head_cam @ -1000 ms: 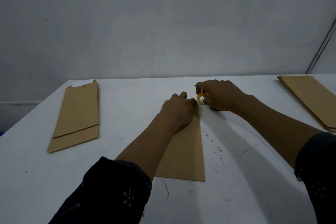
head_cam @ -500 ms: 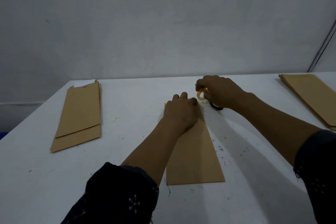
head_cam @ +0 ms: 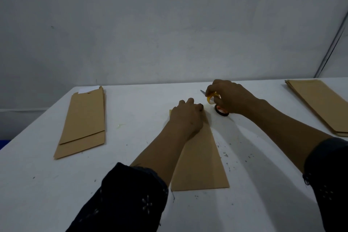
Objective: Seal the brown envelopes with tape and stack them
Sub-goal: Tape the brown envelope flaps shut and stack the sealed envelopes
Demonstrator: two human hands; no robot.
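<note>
My brown envelope (head_cam: pixel 199 158) lies lengthwise on the white bench (head_cam: pixel 47 184), nearest me. My left hand (head_cam: pixel 186 117) presses its far end flat, fingers bent over the flap. Just beyond, my right hand (head_cam: pixel 228 96) grips a small yellow tape roll (head_cam: pixel 211 99), held above a dark roll (head_cam: pixel 222 112) resting on the bench. Far left: a stack of envelopes (head_cam: pixel 82 122). Far right: a second stack (head_cam: pixel 320 103).

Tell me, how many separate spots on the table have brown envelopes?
3. One envelope lies in the middle under the left hand, a pile sits at the left, another pile at the far right. Counts within the piles are unclear.
</note>
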